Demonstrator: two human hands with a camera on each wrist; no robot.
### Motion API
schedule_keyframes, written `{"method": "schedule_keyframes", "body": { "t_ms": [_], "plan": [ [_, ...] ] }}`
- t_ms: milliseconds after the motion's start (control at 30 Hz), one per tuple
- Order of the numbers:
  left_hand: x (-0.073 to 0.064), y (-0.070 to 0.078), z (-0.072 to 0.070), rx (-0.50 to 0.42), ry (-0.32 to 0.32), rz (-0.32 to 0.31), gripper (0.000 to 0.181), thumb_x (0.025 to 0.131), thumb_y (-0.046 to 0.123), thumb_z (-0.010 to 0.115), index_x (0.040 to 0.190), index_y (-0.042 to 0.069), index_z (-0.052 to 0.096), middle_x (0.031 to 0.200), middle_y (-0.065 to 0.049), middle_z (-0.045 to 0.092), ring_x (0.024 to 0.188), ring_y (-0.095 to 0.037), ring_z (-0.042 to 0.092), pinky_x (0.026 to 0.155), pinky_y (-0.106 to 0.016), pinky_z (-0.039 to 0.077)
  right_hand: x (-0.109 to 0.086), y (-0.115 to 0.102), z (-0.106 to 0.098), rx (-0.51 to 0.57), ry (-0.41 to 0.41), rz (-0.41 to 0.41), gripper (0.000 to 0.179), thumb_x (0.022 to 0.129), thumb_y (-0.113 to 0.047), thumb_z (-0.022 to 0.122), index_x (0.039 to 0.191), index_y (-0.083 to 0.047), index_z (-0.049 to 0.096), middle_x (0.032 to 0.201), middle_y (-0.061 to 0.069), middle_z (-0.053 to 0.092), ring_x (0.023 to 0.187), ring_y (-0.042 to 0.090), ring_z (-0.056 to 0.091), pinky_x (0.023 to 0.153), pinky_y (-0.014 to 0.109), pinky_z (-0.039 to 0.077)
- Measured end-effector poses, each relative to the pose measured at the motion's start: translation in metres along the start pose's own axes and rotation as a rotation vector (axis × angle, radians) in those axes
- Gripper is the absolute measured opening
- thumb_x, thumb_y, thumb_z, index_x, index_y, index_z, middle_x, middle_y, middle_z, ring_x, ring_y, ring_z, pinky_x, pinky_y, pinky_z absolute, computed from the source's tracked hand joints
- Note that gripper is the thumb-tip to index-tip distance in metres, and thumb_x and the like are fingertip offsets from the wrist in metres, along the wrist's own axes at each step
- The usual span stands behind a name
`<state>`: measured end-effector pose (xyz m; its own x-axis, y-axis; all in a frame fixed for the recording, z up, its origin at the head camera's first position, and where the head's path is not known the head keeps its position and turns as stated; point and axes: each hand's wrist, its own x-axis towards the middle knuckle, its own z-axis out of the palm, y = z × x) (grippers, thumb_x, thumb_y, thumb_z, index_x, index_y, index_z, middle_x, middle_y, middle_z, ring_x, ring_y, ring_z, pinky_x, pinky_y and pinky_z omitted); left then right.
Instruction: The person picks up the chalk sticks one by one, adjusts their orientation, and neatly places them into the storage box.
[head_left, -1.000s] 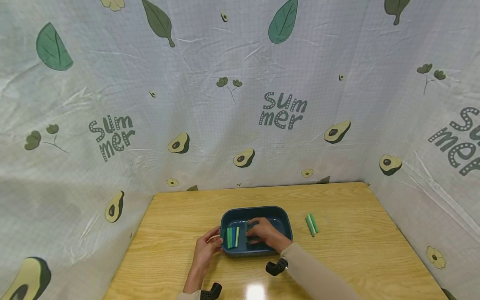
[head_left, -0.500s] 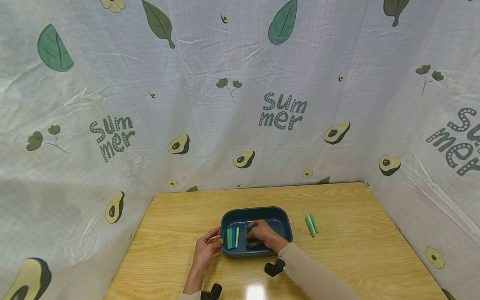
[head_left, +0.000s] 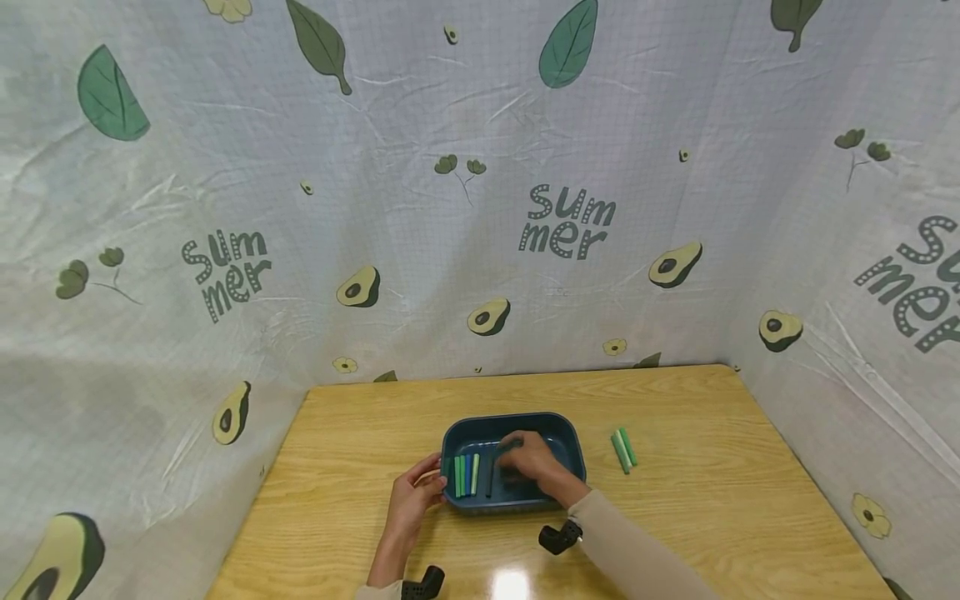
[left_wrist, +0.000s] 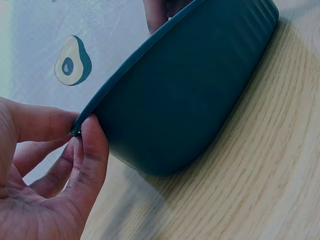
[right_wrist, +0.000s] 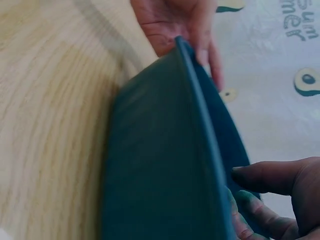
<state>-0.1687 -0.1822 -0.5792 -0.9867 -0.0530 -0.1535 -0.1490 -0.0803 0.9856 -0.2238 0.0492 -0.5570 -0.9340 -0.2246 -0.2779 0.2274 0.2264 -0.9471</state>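
A dark teal bin (head_left: 513, 507) stands on the table. My left hand (head_left: 411, 500) pinches its left rim between thumb and fingers; the left wrist view shows this grip closely. Several slim chalk-like sticks lie side by side in the bin's left part: green ones (head_left: 459, 477), a blue one (head_left: 468, 475) and a pale green one (head_left: 476, 474). Just right of them lies a thin dark strip (head_left: 491, 478). My right hand (head_left: 531, 458) is inside the bin beside that strip, fingers loosely bent and apart. In the right wrist view its fingertips (right_wrist: 245, 174) look stained and hold nothing visible.
On the table right of the bin lie a pale green stick (head_left: 620, 452) and a green stick (head_left: 628, 447). A patterned sheet (head_left: 420, 250) rises behind the wooden table (head_left: 375, 417) and along both sides.
My right hand has let go of the dark strip and shifted slightly right, leaving the strip in view in the bin. My left hand has stayed on the rim.
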Motion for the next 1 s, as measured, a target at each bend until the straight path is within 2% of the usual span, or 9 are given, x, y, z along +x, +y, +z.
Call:
{"method": "schedule_keyframes", "body": {
  "t_ms": [133, 367, 667, 1000],
  "plan": [
    [0.002, 0.0, 0.0, 0.0, 0.004, 0.0, 0.048, 0.091, -0.002, 0.06, 0.139, -0.003, 0.052, 0.131, -0.025, 0.054, 0.088, -0.01, 0.062, 0.068, -0.026, 0.055, -0.006, -0.005, -0.012, 0.011, 0.006, -0.045, 0.04, 0.085, -0.005, 0.069, 0.122, 0.004, 0.059, 0.097, 0.016, 0.066, 0.079, 0.024, 0.068, 0.071, 0.042, 0.059],
    [0.003, -0.001, 0.0, 0.003, 0.007, 0.006, 0.048, 0.091, -0.002, 0.06, 0.139, -0.003, 0.052, 0.13, -0.025, 0.053, 0.089, -0.01, 0.061, 0.068, -0.026, 0.055, -0.015, -0.014, -0.03, 0.032, 0.034, -0.085, 0.038, 0.089, -0.008, 0.067, 0.124, 0.003, 0.058, 0.107, 0.019, 0.067, 0.096, 0.038, 0.067, 0.078, 0.047, 0.058],
    [0.001, -0.003, 0.001, -0.004, -0.001, -0.019, 0.049, 0.092, -0.002, 0.059, 0.14, -0.003, 0.05, 0.133, -0.026, 0.052, 0.09, -0.01, 0.06, 0.069, -0.027, 0.055, -0.031, -0.021, -0.048, 0.037, 0.123, -0.129, 0.033, 0.09, -0.006, 0.067, 0.121, -0.001, 0.06, 0.108, 0.016, 0.067, 0.091, 0.022, 0.068, 0.078, 0.045, 0.058],
    [0.002, -0.001, 0.0, -0.009, -0.004, -0.023, 0.049, 0.092, -0.003, 0.058, 0.141, -0.004, 0.049, 0.134, -0.028, 0.051, 0.088, -0.009, 0.06, 0.068, -0.028, 0.055, -0.048, -0.021, -0.076, -0.031, 0.245, -0.187, 0.035, 0.09, -0.005, 0.067, 0.124, -0.001, 0.061, 0.108, 0.017, 0.067, 0.09, 0.024, 0.069, 0.077, 0.041, 0.058]
  ]
}}
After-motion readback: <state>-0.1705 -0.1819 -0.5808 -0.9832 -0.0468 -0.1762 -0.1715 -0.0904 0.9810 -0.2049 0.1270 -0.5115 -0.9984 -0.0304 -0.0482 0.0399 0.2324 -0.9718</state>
